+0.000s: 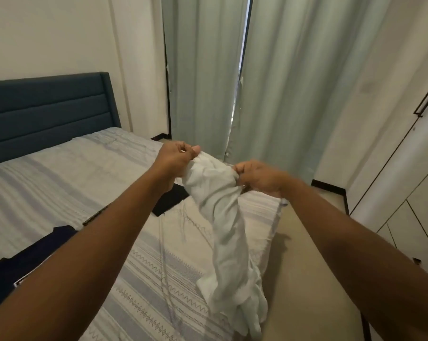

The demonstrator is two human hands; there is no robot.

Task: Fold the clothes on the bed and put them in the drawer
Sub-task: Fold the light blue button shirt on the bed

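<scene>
A crumpled white garment (222, 232) hangs in the air over the right edge of the bed (60, 183). My left hand (176, 157) pinches its top left edge and my right hand (259, 177) grips its top right edge, both raised in front of me. The cloth's lower end droops onto the bed's near corner. A black folded garment (170, 199) lies on the striped bedspread behind the white one. A dark navy garment (33, 259) lies at the bed's left, partly hidden by my left forearm.
A blue padded headboard (48, 112) stands at the back left. Pale green curtains (269, 82) cover the far wall. White wardrobe doors with a black handle (427, 103) line the right side. Beige floor (306, 267) runs between bed and wardrobe. A thin dark object (94, 215) lies on the bedspread.
</scene>
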